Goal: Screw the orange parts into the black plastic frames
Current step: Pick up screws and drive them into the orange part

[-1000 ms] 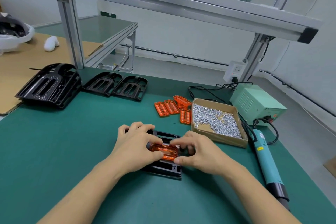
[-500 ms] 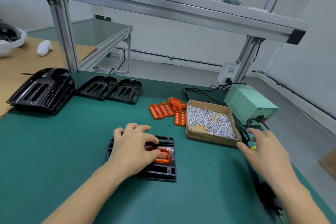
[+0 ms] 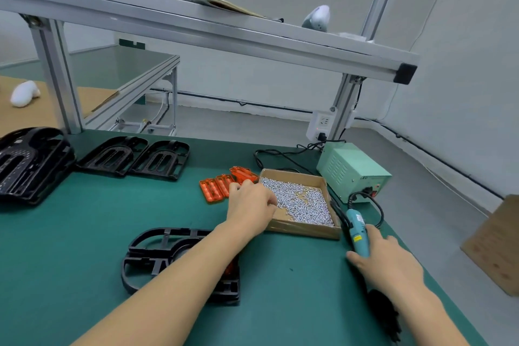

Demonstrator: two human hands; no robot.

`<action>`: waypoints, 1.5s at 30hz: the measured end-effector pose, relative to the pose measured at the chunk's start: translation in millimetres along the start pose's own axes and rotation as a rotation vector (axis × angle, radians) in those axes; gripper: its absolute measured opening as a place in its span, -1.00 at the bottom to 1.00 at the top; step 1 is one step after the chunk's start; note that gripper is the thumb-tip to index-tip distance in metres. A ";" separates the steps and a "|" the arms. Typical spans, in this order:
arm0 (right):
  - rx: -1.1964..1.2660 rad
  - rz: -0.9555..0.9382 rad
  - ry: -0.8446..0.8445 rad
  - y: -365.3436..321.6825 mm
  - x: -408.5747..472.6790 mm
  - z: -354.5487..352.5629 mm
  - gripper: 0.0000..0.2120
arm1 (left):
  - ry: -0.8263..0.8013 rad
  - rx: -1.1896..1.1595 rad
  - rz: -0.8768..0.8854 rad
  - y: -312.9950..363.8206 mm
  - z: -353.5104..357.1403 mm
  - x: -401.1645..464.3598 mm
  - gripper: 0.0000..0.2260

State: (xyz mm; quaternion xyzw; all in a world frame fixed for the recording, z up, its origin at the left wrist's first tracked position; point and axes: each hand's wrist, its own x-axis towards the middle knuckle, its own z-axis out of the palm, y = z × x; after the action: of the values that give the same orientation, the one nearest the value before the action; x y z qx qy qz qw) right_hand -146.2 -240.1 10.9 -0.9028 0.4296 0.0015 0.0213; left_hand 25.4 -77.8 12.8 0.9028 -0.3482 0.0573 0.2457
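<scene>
Head view: the left hand (image 3: 250,199) is reached across to the cardboard box (image 3: 304,229) of small silver screws (image 3: 300,201), its fingers curled down at the box's near-left corner; whether a screw is already pinched cannot be told. The right hand (image 3: 386,260) is wrapped round the teal electric screwdriver (image 3: 356,229), which lies low at the right edge of the desk (image 3: 84,233), its cable running back to the pale green power unit (image 3: 352,171).

The black plastic frame (image 3: 157,257) being worked on lies flat on the desk near the person, largely crossed by the left forearm; only a sliver of its orange part (image 3: 230,268) is seen beside the arm, and no hand is kept on either.

Several risks are judged from this. With the frame left unheld, the orange part could be knocked out of its seat by the forearm passing just over it. More than one screw could be picked up from so dense a heap, or one dropped onto the desk. The screwdriver's cable could be snagged on the box corner as the tool is lifted.

Counted: one frame in hand; two single frames (image 3: 134,159) at the back; a stack of frames (image 3: 28,161) far left, its number not readable; loose orange parts (image 3: 222,187), about four, partly hidden; one box; one screwdriver.
</scene>
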 end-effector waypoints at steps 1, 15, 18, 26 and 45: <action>0.015 0.010 -0.015 2.7 0.1 1.0 -0.37 | -0.013 0.011 -0.010 0.4 2.9 5.8 -0.82; 0.620 0.031 -0.154 27.3 9.0 -3.2 -0.79 | -0.078 0.377 -0.005 6.6 21.8 35.7 -0.86; 0.900 0.027 -0.192 26.1 5.2 -13.4 -0.81 | -0.090 0.379 -0.001 7.1 21.6 36.0 -0.88; 1.833 0.049 -0.585 0.4 -1.5 -33.3 -0.58 | -0.041 0.318 -0.014 2.1 23.3 32.7 -0.89; 2.176 -0.162 -0.294 -66.0 -9.0 -43.1 -0.70 | 0.030 -0.165 0.000 3.1 10.9 23.2 -0.85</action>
State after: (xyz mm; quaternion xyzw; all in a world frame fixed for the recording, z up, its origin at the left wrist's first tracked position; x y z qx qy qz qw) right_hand -101.4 -193.2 56.6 -0.4181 0.1342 -0.2718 0.8563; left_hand 40.1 -99.1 10.9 0.8784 -0.3483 0.0418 0.3245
